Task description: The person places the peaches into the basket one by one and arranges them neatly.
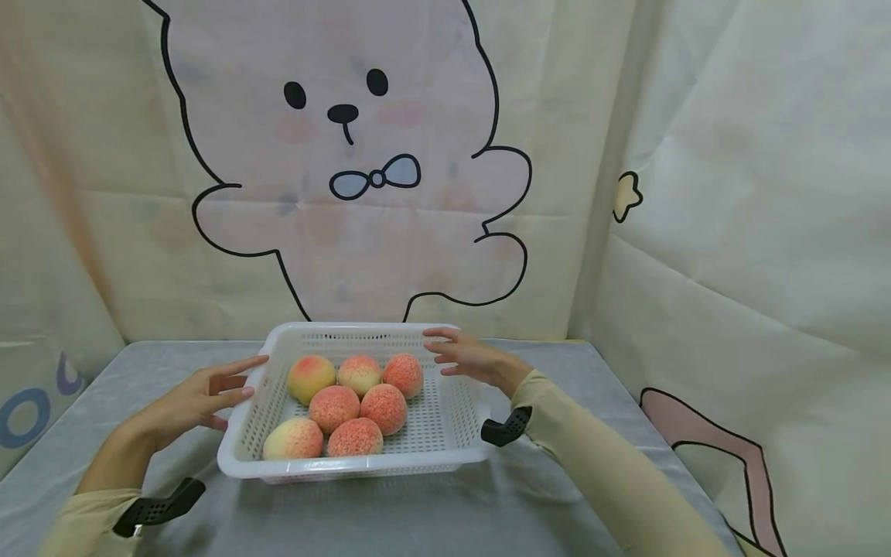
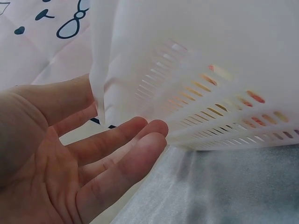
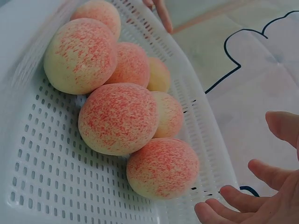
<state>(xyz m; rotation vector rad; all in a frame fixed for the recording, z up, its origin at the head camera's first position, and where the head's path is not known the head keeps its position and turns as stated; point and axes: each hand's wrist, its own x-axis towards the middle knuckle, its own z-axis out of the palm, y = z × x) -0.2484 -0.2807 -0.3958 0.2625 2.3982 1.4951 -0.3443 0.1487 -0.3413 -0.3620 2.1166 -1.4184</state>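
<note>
A white plastic basket with slotted walls holds several peaches, red-speckled over pale yellow and grouped toward its left side. My left hand is at the basket's left rim, its fingers extended. In the left wrist view, fingertips reach under the rim by the slotted outer wall, while part of the hand is hidden behind the rim. Over the basket's far right part is my right hand, fingers spread and holding nothing. The peach closest to it in the right wrist view is apart from the fingers.
The basket stands on a table covered with grey cloth. Behind it hangs a pale curtain with a cartoon bear, and a white curtain borders the right side. Each wrist carries a black band.
</note>
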